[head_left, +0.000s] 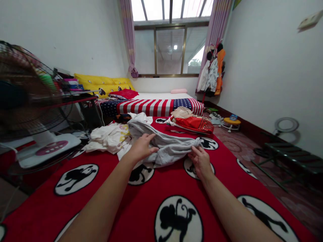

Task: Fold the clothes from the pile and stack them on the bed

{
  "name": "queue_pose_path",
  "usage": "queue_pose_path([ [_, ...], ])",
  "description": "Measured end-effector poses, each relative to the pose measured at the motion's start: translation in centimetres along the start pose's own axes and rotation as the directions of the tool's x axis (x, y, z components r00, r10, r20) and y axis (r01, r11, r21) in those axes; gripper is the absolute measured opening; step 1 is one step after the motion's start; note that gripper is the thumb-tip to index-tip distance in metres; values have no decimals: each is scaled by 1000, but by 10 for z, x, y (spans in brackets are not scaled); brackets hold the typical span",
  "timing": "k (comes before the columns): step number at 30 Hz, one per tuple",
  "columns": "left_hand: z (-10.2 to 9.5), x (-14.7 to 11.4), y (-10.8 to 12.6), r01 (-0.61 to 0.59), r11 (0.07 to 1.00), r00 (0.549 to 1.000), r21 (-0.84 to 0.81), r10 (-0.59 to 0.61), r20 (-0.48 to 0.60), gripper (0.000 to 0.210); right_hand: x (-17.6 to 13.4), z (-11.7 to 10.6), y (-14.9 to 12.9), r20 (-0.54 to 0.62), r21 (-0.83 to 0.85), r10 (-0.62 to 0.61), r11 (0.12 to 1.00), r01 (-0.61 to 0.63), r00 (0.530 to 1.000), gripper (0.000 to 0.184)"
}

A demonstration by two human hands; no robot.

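Grey garment (169, 149) pinched at one end

My right grip (202, 163) pinches that end, seemingly to steady it; my left grip (142, 147) is spread beside it, perhaps to tame folds. It lies on the red blanket (136, 211), just beyond both.

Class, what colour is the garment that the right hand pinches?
The garment is light grey; it shows best in the head view.

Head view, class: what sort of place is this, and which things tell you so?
Most likely a bedroom in a home: a bed with a stars-and-stripes cover stands below the window, and hanging clothes fill the corner.
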State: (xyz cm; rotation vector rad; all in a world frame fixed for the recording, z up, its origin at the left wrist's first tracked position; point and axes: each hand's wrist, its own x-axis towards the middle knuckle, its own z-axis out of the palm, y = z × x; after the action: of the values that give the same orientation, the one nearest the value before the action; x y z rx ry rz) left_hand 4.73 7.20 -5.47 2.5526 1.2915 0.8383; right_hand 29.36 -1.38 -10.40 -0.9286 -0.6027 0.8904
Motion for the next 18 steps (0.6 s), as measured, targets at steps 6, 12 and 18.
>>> queue_pose_path([
  [6, 56, -14, -24, 70, 991, 979, 111, -90, 183, 60, 5, -1, 14, 42, -224, -88, 970, 96, 995, 38],
  [12, 64, -15, -15, 181, 983, 975, 12, -181, 125, 52, 5, 3, 22, 156, -420, -196, 874, 244, 968, 37],
  [18, 68, -34, 23, 281, 944, 952, -171, -296, -72, 18, -11, 8, 20, 141, -507, -283, 803, 314, 949, 28],
])
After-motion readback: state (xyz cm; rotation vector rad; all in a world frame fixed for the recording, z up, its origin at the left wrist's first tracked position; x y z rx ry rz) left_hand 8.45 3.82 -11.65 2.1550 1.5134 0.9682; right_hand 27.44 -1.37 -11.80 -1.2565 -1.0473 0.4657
